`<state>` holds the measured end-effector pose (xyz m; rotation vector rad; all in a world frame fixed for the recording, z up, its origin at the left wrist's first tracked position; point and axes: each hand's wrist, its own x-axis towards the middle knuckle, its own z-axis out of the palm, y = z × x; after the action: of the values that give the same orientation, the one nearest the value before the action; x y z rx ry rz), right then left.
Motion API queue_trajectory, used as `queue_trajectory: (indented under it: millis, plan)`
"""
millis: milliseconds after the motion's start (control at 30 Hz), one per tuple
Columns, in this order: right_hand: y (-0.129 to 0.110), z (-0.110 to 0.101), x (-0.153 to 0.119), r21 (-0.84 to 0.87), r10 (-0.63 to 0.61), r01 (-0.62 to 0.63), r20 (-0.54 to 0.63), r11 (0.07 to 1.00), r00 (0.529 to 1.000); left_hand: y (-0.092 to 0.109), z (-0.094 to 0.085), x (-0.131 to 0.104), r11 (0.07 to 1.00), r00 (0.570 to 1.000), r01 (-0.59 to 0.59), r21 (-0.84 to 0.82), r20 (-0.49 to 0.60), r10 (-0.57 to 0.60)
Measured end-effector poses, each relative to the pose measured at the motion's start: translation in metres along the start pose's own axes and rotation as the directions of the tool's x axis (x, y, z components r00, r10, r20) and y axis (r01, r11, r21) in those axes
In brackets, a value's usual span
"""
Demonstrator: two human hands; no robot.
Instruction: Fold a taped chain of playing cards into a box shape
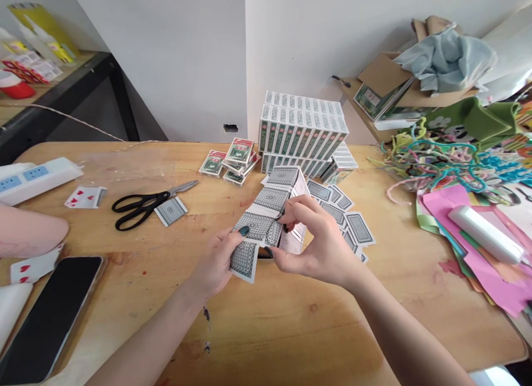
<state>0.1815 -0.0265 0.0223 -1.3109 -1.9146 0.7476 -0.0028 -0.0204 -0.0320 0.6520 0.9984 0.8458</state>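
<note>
A strip of overlapping playing cards (270, 198), patterned backs up, slants across the middle of the table. My left hand (220, 258) is closed on its near end, thumb on top. Fingers of my right hand (310, 239) are pinched at the strip's right side, where cards stand at an angle to it. Loose cards (359, 228) lie face down just beyond my right hand. Stacked card boxes (301, 125) rise behind the strip, with several smaller red and green card packs (240, 151) to their left. Black-handled scissors (143, 206) touch a single card (171, 211).
A phone (50, 319), a power strip (39, 178) and another person's arm (31, 230) are at the left. Coloured paper (453, 208), a white glue-gun-like object (486, 233) and tangled yarn (440, 158) cover the right side. A cardboard box (384, 78) stands behind.
</note>
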Motion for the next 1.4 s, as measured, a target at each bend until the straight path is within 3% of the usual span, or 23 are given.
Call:
queue_trajectory:
  millis: [300, 433, 733, 833, 1000, 1200, 1400]
  plan:
    - [-0.001, 0.002, -0.002, -0.032, 0.008, -0.009, -0.038, 0.999, 0.999, 0.002, 0.0, 0.001, 0.999, 1.0, 0.017, 0.027, -0.005, -0.017]
    - [0.007, 0.002, -0.003, 0.028, 0.01, -0.009, -0.035, 1.0, 0.999, -0.001, -0.001, 0.002, 0.999, 1.0, -0.001, 0.033, -0.011, 0.001]
    - [0.021, 0.02, -0.008, 0.052, -0.017, 0.028, -0.207, 0.998, 0.978, -0.006, -0.005, 0.003, 0.995, 0.999, -0.043, 0.086, 0.007, 0.043]
    - [0.022, 0.021, -0.01, 0.095, -0.012, 0.029, -0.183, 0.995, 0.983, -0.001, -0.003, 0.002, 0.999, 1.0, -0.015, 0.04, 0.01, 0.014]
    - [0.017, 0.023, -0.014, 0.033, -0.063, 0.071, -0.207, 0.997, 0.976, 0.017, 0.001, 0.008, 0.996, 0.992, 0.077, -0.051, 0.103, -0.072]
    - [0.014, 0.027, -0.016, -0.046, -0.131, 0.123, -0.278, 0.991, 0.952, 0.028, 0.006, 0.008, 0.99, 0.981, 0.139, 0.007, 0.132, -0.139]
    - [0.012, 0.037, -0.018, -0.102, -0.185, 0.162, -0.285, 0.981, 0.941, 0.028, 0.004, 0.005, 0.989, 0.987, 0.145, 0.027, 0.064, -0.147]
